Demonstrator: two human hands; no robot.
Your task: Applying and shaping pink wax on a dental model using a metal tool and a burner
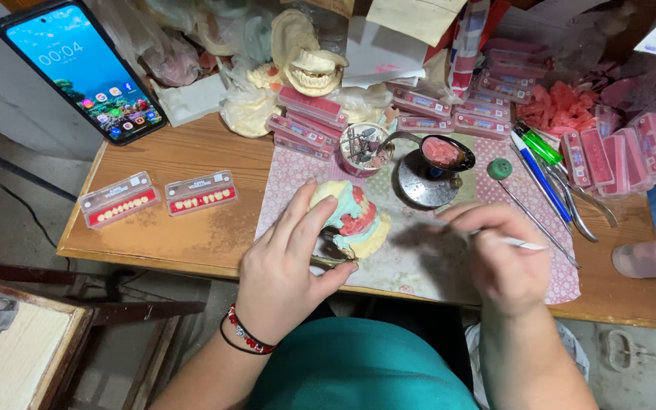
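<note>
From the head camera, your left hand [288,262] wraps around a dental model [352,219], a pale yellow cast with pink wax and a teal band, fingers over its top and thumb under its front edge, steadying it on the patterned cloth [419,262] near the front of the wooden table [191,220]. Your right hand [499,254] is closed around a thin metal wax tool [521,244], its tip pointing away to the right, just beside the model but apart from it. Behind the model stand a small round pot of burs [364,149] and a spoon holding pink wax [440,152] over a metal stand. To the left lie two clear tooth cards [157,199], and a smartphone [80,68] leans beyond the table's far-left corner. Pens and metal instruments [552,182] lie to the right.
</note>
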